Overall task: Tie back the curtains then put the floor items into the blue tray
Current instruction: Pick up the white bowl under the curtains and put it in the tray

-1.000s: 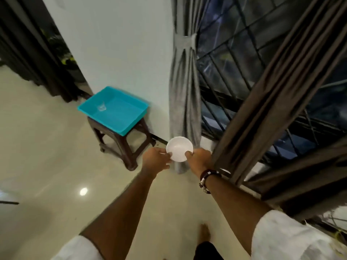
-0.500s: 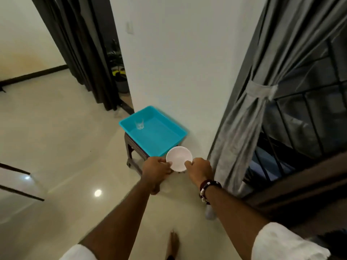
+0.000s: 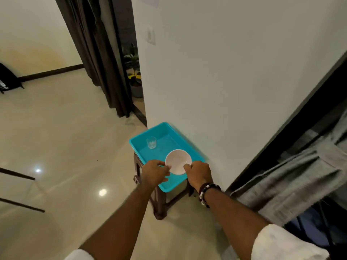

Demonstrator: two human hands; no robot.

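The left hand (image 3: 155,172) and right hand (image 3: 199,173) pinch opposite rims of the white bowl (image 3: 178,161), seemingly light, rigid and breakable, over the blue tray (image 3: 170,185).

Two bare forearms extend into the head view. Each upper arm carries a white sleeve (image 3: 287,243), pushed up to around the elbow; the left one (image 3: 78,255) shows only at the lower frame edge. The right wrist wears a dark beaded bracelet (image 3: 209,186) with a string of small silver-coloured beads running beside it. The left hand (image 3: 155,173) and right hand (image 3: 199,174) are bare, without rings or gloves visible.
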